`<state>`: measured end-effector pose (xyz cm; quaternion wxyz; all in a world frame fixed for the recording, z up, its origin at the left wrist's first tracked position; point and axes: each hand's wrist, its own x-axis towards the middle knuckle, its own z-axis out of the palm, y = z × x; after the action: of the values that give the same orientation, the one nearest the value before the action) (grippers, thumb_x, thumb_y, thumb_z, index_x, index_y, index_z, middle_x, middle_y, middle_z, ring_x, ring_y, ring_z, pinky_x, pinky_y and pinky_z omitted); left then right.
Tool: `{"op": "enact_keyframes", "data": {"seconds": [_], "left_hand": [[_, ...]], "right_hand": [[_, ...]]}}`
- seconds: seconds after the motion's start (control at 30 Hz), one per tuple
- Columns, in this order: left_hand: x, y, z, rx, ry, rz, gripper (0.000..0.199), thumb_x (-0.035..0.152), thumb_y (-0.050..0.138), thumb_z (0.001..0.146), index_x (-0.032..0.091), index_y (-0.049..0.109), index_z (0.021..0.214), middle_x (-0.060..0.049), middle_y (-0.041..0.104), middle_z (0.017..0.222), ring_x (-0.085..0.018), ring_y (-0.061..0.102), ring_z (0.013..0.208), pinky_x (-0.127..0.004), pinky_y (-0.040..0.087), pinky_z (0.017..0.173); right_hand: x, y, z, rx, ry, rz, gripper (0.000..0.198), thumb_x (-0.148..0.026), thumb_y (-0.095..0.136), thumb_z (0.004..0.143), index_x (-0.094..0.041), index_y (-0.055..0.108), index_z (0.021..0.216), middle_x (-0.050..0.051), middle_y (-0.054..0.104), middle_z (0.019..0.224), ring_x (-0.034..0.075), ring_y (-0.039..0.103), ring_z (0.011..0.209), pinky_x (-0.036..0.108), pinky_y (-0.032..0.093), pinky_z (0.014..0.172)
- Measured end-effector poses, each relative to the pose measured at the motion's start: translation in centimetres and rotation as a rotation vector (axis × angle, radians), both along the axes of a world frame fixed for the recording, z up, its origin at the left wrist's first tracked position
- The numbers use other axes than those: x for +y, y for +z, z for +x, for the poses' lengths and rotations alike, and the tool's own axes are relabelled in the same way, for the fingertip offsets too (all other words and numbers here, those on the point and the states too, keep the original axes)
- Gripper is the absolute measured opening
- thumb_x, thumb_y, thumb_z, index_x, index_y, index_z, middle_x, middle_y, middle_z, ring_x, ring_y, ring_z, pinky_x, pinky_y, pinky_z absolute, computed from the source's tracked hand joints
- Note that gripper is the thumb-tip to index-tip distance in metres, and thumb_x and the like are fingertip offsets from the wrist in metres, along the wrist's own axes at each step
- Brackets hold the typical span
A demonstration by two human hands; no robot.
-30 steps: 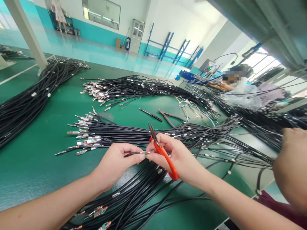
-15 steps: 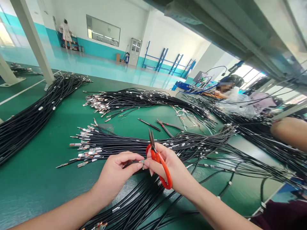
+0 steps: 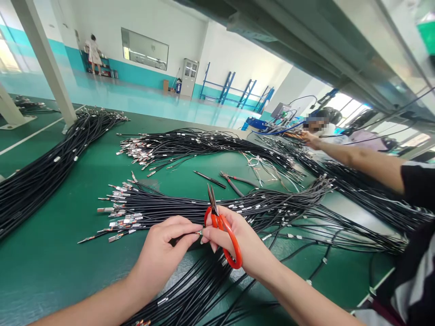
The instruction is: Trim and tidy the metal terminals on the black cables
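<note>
My left hand point(image 3: 170, 253) pinches the end of a black cable point(image 3: 181, 236) between thumb and fingers. A small connector end point(image 3: 199, 232) shows at its fingertips, partly covered. My right hand point(image 3: 234, 235) holds red-handled scissors point(image 3: 234, 253), their narrow blades pointing up and away from me. Its thumb and finger meet the same connector end from the right. Just behind both hands lies a bundle of black cables point(image 3: 163, 206) with metal connectors at the left. Another cable bundle point(image 3: 190, 294) runs below my hands.
Wire cutters point(image 3: 234, 182) and a black pen-like tool point(image 3: 210, 179) lie on the green table point(image 3: 68, 271). A further cable bundle point(image 3: 190, 141) is behind them, another point(image 3: 50, 167) at left. A co-worker's arm point(image 3: 363, 160) reaches in from the right. A shelf point(image 3: 306, 50) hangs overhead.
The co-worker's arm at right has stretched far forward across the cables. My hands keep their hold on the cable end and scissors, with only slight shifts; the view has moved a little.
</note>
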<state>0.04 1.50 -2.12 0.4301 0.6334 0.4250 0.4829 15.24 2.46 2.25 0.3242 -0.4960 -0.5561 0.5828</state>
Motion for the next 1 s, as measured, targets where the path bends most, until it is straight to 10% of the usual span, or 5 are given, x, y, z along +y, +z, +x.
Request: {"op": "enact_keyframes", "data": {"seconds": [0.27, 0.67, 1.0], "left_hand": [[-0.2, 0.3, -0.2, 0.143, 0.164, 0.117, 0.009, 0.015, 0.061, 0.071, 0.022, 0.068, 0.073, -0.002, 0.066, 0.078, -0.016, 0.06, 0.073, -0.024, 0.046, 0.068], [-0.3, -0.5, -0.4, 0.447, 0.026, 0.49, 0.019, 0.012, 0.048, 0.081, 0.02, 0.066, 0.08, -0.002, 0.064, 0.078, -0.015, 0.056, 0.072, -0.031, 0.039, 0.07], [-1.8, 5.2, -2.5, 0.483, -0.218, -0.038, 0.013, 0.026, 0.056, 0.073, 0.02, 0.067, 0.077, 0.001, 0.063, 0.064, -0.015, 0.055, 0.061, -0.023, 0.04, 0.057]], "right_hand": [[-0.2, 0.3, -0.1, 0.03, -0.025, 0.0, 0.02, -0.023, 0.062, 0.066, -0.018, 0.043, 0.071, -0.004, 0.058, 0.055, 0.007, 0.045, 0.046, 0.019, 0.035, 0.047], [-1.2, -0.7, -0.3, -0.014, -0.061, 0.038, 0.018, -0.022, 0.06, 0.066, -0.018, 0.043, 0.071, -0.005, 0.056, 0.055, 0.007, 0.044, 0.044, 0.018, 0.033, 0.043], [2.2, 1.9, 3.2, -0.11, -0.207, 0.402, 0.027, -0.032, 0.069, 0.062, -0.018, 0.046, 0.063, -0.008, 0.043, 0.049, 0.006, 0.034, 0.042, 0.018, 0.026, 0.041]]}}
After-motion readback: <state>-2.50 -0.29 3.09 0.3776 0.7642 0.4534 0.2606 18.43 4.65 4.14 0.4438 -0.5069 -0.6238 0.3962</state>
